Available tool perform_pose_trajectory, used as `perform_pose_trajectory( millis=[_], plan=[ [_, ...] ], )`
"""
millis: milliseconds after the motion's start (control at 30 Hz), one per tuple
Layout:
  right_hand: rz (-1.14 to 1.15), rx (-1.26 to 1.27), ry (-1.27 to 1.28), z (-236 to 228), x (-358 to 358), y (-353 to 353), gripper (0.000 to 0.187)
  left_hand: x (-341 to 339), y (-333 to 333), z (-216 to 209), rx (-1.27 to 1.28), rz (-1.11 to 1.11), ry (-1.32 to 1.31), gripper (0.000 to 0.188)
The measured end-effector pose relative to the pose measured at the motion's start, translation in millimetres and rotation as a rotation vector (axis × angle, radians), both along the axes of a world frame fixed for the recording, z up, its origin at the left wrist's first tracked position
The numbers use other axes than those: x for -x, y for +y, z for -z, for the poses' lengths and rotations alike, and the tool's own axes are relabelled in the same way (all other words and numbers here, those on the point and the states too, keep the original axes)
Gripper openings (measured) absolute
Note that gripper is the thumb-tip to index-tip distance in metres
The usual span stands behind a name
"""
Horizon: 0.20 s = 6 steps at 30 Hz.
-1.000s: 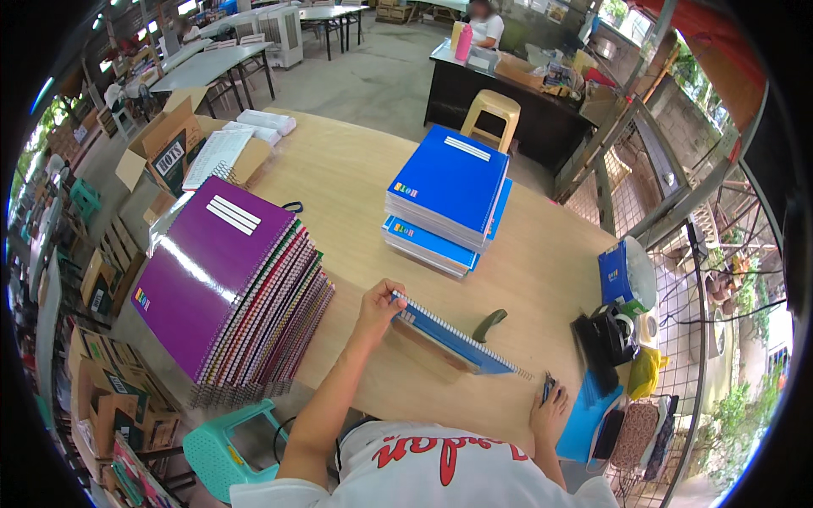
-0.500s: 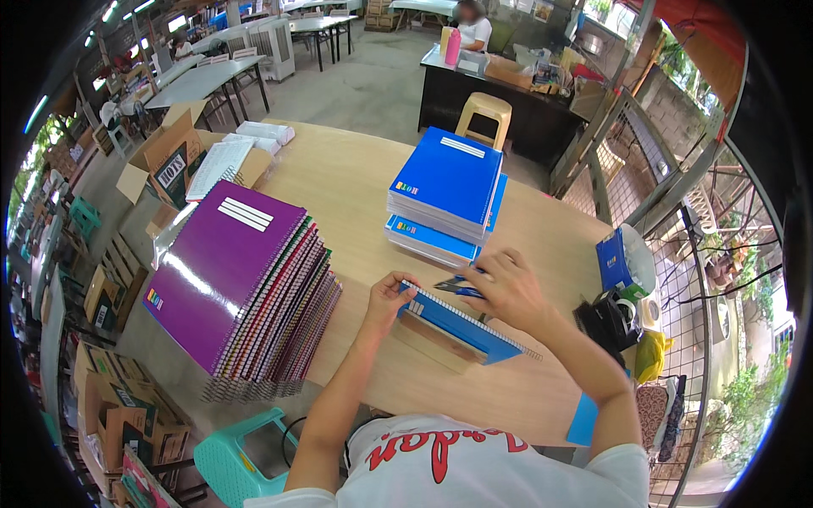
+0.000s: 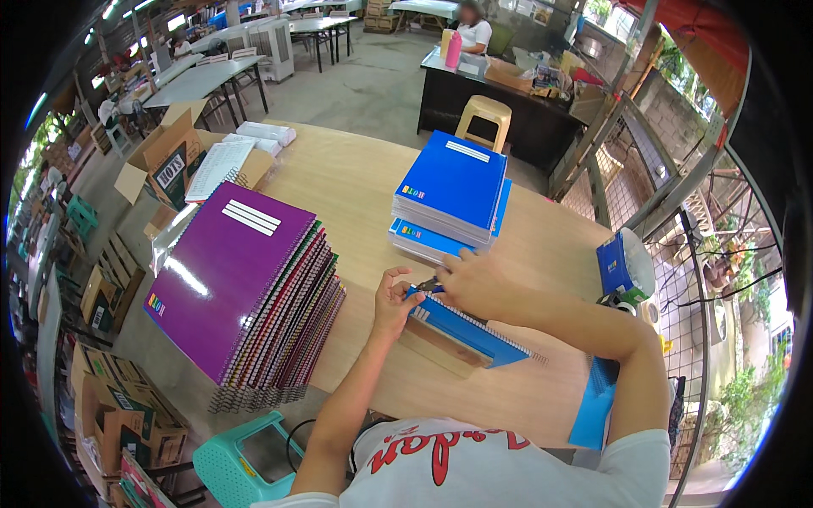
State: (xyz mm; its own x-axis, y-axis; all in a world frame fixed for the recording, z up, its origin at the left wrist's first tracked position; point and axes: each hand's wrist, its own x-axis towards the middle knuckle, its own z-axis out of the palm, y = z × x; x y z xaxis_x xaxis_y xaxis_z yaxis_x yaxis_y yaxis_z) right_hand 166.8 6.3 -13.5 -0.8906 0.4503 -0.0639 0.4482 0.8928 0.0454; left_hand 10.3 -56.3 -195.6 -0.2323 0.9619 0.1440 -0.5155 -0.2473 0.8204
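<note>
A blue spiral notebook [image 3: 470, 333] stands tilted on its long edge in front of me, its wire coil uppermost and loose wire jutting past the right end. My left hand [image 3: 394, 306] pinches its left upper corner between thumb and fingers. In my right hand [image 3: 467, 284] are small dark pliers [image 3: 430, 286], their tip at the coil's left end, close to my left fingertips. Beyond the hands rises a stack of blue notebooks [image 3: 449, 182]. To the left is a tall pile of spiral notebooks with a purple cover [image 3: 237, 271] on top.
The wooden table [image 3: 339, 195] carries a clear container with a blue pack [image 3: 614, 261] at right. Blue sheets [image 3: 590, 415] lie at the near right edge. An open carton [image 3: 165, 161] is at the far left, a teal stool [image 3: 241, 457] below. Someone sits at a black desk [image 3: 500, 93].
My right hand has brought the pliers left and down to the coil's end. My right elbow has swung outward, covering items at the table's right side.
</note>
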Motion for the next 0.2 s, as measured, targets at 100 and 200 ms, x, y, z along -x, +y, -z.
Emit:
perform_pose_trajectory(
  millis=[100, 200],
  plan=[
    [0.277, 0.46, 0.172, 14, -17, 5, 0.037, -9, -2, -2, 0.013, -0.091, -0.02, 0.066],
    [0.268, 0.256, 0.334, 26, -46, 4, 0.037, -8, -3, -5, 0.019, -0.076, -0.053, 0.071]
  ],
)
